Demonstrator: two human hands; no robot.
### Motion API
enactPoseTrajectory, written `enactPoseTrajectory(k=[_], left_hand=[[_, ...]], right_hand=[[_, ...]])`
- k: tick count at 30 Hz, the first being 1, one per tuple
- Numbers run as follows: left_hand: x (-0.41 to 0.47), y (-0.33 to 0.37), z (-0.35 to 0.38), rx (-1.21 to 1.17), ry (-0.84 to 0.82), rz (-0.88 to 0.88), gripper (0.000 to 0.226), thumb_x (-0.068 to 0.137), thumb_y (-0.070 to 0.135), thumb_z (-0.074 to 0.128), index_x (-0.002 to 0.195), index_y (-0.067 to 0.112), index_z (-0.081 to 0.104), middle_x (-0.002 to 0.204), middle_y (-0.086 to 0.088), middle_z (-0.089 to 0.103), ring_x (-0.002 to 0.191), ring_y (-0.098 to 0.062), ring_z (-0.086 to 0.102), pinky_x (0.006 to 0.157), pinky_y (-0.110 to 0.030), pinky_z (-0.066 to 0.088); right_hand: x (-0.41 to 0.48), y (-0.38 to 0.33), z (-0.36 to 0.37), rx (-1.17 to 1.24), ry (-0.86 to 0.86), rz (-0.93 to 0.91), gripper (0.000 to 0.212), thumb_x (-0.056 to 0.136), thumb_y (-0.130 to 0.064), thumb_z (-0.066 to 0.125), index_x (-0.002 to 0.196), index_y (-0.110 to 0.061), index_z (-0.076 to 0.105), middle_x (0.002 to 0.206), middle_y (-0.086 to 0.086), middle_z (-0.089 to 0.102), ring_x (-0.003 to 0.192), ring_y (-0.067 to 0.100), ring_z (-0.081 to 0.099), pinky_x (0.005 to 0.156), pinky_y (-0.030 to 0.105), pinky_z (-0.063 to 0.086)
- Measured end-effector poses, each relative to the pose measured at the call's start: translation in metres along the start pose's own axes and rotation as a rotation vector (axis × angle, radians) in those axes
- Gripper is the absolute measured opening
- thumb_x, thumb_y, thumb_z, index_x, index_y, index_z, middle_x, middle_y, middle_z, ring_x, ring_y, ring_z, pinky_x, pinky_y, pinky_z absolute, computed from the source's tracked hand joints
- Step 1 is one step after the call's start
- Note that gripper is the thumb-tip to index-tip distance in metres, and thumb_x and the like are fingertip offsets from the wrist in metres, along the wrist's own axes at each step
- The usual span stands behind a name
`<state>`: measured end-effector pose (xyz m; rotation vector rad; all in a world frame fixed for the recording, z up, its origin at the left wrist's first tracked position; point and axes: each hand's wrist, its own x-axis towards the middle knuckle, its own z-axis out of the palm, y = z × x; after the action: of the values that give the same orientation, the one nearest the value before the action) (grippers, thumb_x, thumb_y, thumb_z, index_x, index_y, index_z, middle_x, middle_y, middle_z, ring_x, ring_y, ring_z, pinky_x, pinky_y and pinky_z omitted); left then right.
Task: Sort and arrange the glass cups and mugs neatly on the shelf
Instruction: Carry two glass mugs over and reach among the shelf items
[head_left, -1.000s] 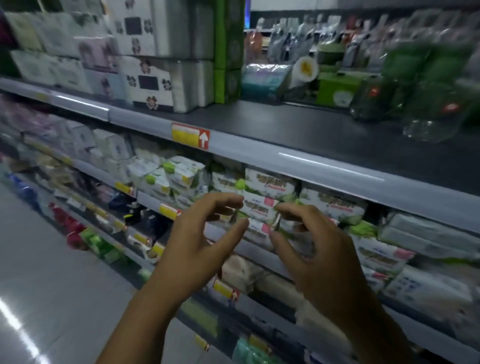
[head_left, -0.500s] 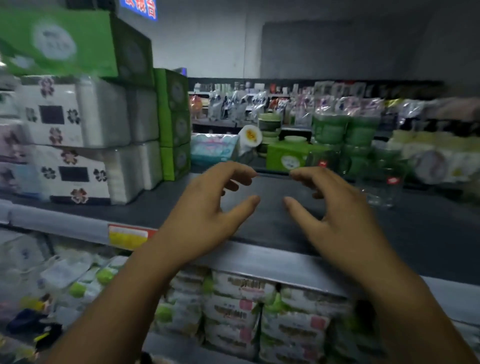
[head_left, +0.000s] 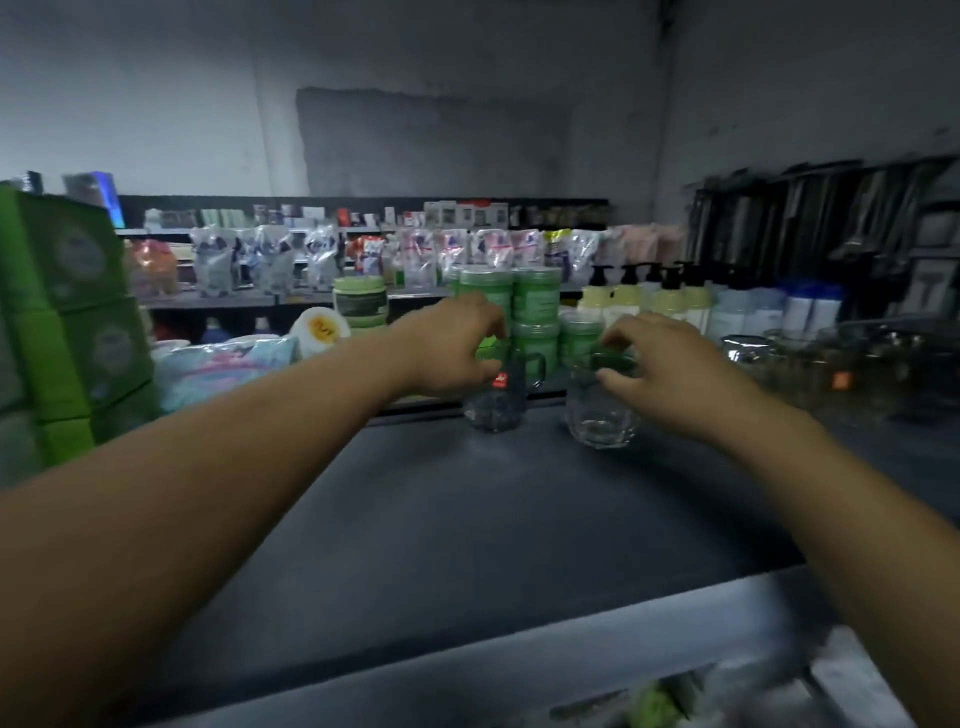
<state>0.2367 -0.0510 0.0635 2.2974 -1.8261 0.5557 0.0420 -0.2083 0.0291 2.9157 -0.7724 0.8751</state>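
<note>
Grip: left hand (head_left: 457, 353) curls over the glass mug (head_left: 493, 410), right hand (head_left: 675, 374) over the glass cup (head_left: 602, 421); we cannot tell if either has closed. Both stand upright, far on the shelf (head_left: 467, 519), mug left of cup.

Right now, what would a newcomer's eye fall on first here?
The left hand reaches across the dark shelf to a glass mug with a red sticker, and the right hand is at a clear glass cup beside it. Behind them stand stacked green-lidded jars, with pump bottles to the right.
</note>
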Motion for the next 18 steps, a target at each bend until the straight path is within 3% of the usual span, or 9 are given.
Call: enactPoseTrajectory(k=[4,7,12,15,18], left_hand=[[0.028,0.001,0.027,0.013,-0.17,-0.049,0.049,0.097,0.035,0.063,0.137,0.008,0.052,0.135,-0.015,0.06,0.123,-0.033,0.056,0.098,-0.037,0.046],[0.032,-0.003,0.041,0.053,-0.25,-0.04,0.038,0.098,0.033,0.063,0.125,0.007,0.06,0.123,-0.016,0.067,0.112,-0.034,0.062,0.089,-0.035,0.047],[0.016,-0.004,0.037,0.058,-0.223,-0.015,0.034,0.095,0.037,0.067,0.118,0.013,0.062,0.108,-0.009,0.069,0.1,-0.03,0.064,0.079,-0.033,0.048],[-0.009,0.007,0.023,0.088,-0.182,0.019,0.03,0.094,0.043,0.066,0.112,0.02,0.064,0.099,-0.001,0.069,0.094,-0.025,0.064,0.074,-0.033,0.048],[-0.042,0.014,0.014,0.031,-0.12,0.005,0.032,0.089,0.055,0.064,0.107,0.028,0.064,0.097,0.007,0.069,0.091,-0.018,0.065,0.079,-0.038,0.055]], right_hand=[[0.012,0.002,0.007,-0.002,-0.116,0.061,0.022,0.092,-0.04,0.063,0.099,-0.019,0.063,0.091,-0.005,0.053,0.099,0.024,0.058,0.09,0.035,0.048],[0.011,-0.003,0.006,0.026,-0.195,0.062,0.021,0.092,-0.033,0.066,0.102,-0.015,0.069,0.086,-0.011,0.047,0.101,0.022,0.056,0.092,0.038,0.053],[-0.004,-0.008,-0.004,0.057,-0.199,0.007,0.019,0.09,-0.02,0.069,0.109,-0.016,0.07,0.088,-0.012,0.045,0.093,0.014,0.057,0.093,0.04,0.054],[-0.023,-0.011,-0.009,0.098,-0.144,-0.028,0.019,0.087,-0.025,0.072,0.106,-0.025,0.068,0.089,-0.014,0.057,0.086,0.008,0.061,0.085,0.041,0.057],[-0.045,-0.01,-0.014,0.114,-0.083,-0.077,0.023,0.085,-0.032,0.073,0.108,-0.033,0.066,0.089,-0.017,0.066,0.087,0.004,0.063,0.082,0.038,0.056]])
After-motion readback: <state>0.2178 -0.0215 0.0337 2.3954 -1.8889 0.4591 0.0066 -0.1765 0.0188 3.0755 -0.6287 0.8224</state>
